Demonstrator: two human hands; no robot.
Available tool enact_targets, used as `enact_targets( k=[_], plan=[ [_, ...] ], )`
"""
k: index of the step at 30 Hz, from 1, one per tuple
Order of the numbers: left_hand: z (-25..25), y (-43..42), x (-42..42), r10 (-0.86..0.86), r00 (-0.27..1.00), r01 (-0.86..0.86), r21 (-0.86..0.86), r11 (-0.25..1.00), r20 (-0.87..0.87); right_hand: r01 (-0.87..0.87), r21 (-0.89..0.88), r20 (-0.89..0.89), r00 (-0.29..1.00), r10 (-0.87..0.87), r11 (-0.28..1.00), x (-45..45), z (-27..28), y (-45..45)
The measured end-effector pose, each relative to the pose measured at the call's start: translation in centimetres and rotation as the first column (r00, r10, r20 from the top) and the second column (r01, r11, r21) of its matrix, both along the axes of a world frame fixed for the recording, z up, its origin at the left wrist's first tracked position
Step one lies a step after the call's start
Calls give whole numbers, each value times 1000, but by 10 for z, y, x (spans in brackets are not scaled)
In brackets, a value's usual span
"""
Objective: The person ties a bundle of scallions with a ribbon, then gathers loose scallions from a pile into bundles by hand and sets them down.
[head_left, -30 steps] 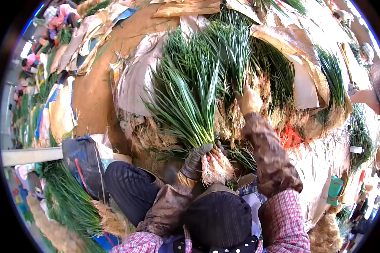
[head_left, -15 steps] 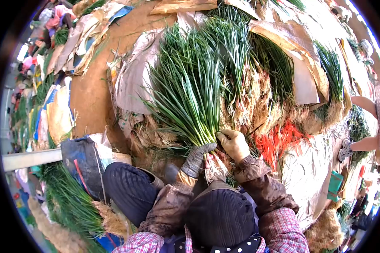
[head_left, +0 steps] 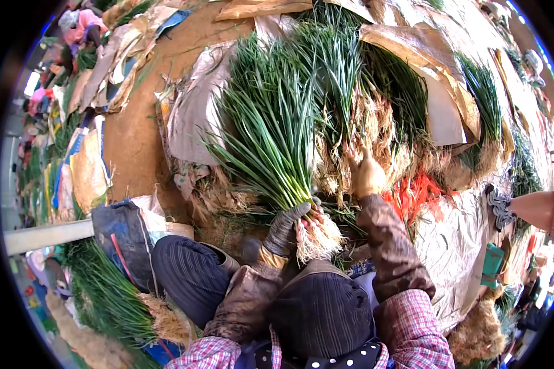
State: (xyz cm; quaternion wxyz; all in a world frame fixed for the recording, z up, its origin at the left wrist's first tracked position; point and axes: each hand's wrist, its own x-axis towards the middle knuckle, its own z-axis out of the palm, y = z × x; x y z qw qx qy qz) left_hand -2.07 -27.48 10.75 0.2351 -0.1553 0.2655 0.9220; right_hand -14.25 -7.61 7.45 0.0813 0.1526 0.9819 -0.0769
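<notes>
While a bundle of green onions lies at the far left near a dark bag, the wearer's bent knee stands between that bag and the work. Further right, a pale sheet is spread beside the leaves of the held bunch, whose green tops fan up and away while its pinkish bulbs and pale roots hang towards the wearer. Its stalks are gripped just above the roots by the dark-gloved fingers of the left hand. Half a second ago the right hand was at this bunch; now it is up and to the right, thumb and forefinger parted with nothing visible between them, near the tangled roots of the loose green onions. Whether its fingertips touch those roots, I cannot tell. The change seems to leave the bunch to the left hand alone, with the right free among the loose plants. Past it lie red strips, then another person's sandalled foot.
</notes>
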Motion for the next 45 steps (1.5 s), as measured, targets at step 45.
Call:
enact_targets(
  k=[45],
  plan=[
    [5, -12, 14, 56, 996, -76, 383, 921, 65, 339, -585, 253, 940, 231, -737, 66, -7, -62]
  ],
)
